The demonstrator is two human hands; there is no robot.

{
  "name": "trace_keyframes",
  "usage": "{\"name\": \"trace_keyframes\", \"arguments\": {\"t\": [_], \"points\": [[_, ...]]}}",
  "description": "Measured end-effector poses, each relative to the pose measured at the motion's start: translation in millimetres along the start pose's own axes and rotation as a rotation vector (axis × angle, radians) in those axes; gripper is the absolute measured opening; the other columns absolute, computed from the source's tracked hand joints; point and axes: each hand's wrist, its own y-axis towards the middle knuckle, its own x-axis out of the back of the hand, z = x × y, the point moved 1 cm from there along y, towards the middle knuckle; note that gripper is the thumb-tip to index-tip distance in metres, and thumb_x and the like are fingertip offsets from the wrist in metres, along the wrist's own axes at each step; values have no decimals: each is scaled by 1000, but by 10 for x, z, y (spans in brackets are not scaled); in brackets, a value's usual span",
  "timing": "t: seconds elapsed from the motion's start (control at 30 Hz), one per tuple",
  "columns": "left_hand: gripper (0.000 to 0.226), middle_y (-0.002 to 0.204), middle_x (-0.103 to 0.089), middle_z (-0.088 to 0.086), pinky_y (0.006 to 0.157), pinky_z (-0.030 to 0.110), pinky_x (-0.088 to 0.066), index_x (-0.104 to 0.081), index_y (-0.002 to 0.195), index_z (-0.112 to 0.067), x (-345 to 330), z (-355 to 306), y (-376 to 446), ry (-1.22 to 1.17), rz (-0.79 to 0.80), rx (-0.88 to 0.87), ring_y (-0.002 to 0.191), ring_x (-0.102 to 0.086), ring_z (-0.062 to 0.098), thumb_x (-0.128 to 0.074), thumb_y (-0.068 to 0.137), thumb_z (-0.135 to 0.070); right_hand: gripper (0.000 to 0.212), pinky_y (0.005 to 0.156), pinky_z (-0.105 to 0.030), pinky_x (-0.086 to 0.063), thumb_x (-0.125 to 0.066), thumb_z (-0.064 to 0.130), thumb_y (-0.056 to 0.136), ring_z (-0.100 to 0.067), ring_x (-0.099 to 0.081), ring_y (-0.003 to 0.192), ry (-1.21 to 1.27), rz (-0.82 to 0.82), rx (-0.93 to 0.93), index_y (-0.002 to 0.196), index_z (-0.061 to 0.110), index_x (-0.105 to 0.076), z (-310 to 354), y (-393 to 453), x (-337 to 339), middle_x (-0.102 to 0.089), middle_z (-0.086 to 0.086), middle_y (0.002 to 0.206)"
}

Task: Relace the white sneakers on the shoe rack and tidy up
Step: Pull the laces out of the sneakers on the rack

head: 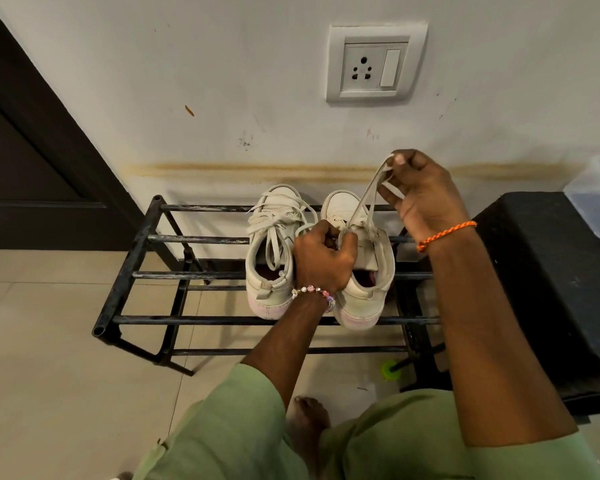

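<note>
Nearest the camera, pale green sleeves (243, 420) frame both forearms above the tiled floor (49, 341). On the black metal bar shoe rack (132, 275) stand two white sneakers side by side, the left sneaker (274, 244) loosely laced. Left hand (321, 261) grips the right sneaker (364, 271) at its tongue, fingers curled. Farther up, right hand (420, 199) pinches the white flat lace (368, 192), pulled taut upward, before the stained wall's socket plate (374, 64).

Two white sneakers stand side by side on the top bars of the black metal shoe rack (132, 275), toes toward the wall. The left sneaker (272, 251) is laced, its ends loose. The right sneaker (368, 268) has its lace (364, 199) drawn up taut above the tongue.
</note>
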Motion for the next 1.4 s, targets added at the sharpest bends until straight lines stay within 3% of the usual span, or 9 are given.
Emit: {"name": "trace_keyframes", "arguments": {"t": [0.1, 0.17, 0.27, 0.37, 0.57, 0.73, 1.07, 1.2, 1.4], "points": [[27, 44, -39, -15, 44, 9, -30, -47, 56, -16, -3, -2, 2, 2, 4, -4, 45, -45, 6, -67, 74, -15, 27, 78, -29, -48, -43, 7, 94, -18, -63, 78, 343, 63, -72, 70, 16, -52, 36, -42, 25, -63, 4, 67], [29, 44, -38, -16, 44, 8, -29, -46, 56, -16, 0, -11, -2, -4, 3, 2, 43, -45, 3, -68, 74, -12, 26, 66, -28, -51, -37, 7, 95, -14, -59, 54, 392, 22, -134, 71, 14, -44, 4, -45, 28, -54, 2, 55], [31, 44, -39, -17, 45, 7, -29, -47, 57, -16, -6, -20, 1, -9, 9, 14, 42, -44, 0, -69, 76, -7, 26, 49, -23, -38, -47, 14, 94, -6, -39, 35, -303, -170, -64, 69, 16, -44, -130, 8, 87, -44, 3, 51], [29, 43, -38, -16, 45, 6, -28, -46, 56, -15, -10, -17, 2, -3, 6, 20, 42, -43, 0, -68, 75, -9, 7, 68, -24, -41, -64, 23, 86, -10, -55, 72, -986, -52, 62, 81, 19, -60, -280, -7, 78, -57, 0, 86], [22, 46, -41, -17, 47, 6, -29, -48, 58, -15, -4, -5, 9, -12, 2, -4, 45, -45, -4, -64, 73, -16, 19, 84, -26, -41, -65, 14, 84, -30, -55, 106, -1421, 230, 0, 101, 9, -72, -399, 4, 31, -51, -16, 117], [24, 44, -39, -14, 45, 9, -27, -46, 57, -16, -12, 9, 6, -22, -1, 21, 41, -40, 2, -63, 73, -21, 12, 78, -23, -37, -70, 20, 82, -18, -53, 94, -1207, 117, 124, 91, 13, -74, -381, 1, 107, -55, -7, 98], [25, 43, -40, -11, 42, 12, -29, -48, 57, -12, -21, 45, -15, -60, 6, 48, 40, -39, 8, -64, 75, -15, 20, 60, -29, -56, -48, 2, 94, -16, -66, 61, 259, -108, -53, 76, 10, -50, -11, -6, 103, -66, 2, 59], [23, 44, -43, -13, 44, 14, -33, -53, 58, -12, -19, 80, -30, -86, -1, 55, 40, -40, 6, -65, 76, -18, 18, 50, -21, -41, -52, 1, 88, -3, -49, 42, -372, -195, 27, 74, 7, -62, -107, 11, 135, -53, 11, 45], [20, 46, -46, -12, 45, 16, -35, -57, 60, -10, -24, 103, -20, -106, 18, 60, 42, -43, 5, -65, 75, -21, 20, 85, -31, -48, -67, 20, 82, -24, -62, 100, -1310, 195, -54, 99, 10, -73, -367, -57, 85, -68, -9, 108]]}}
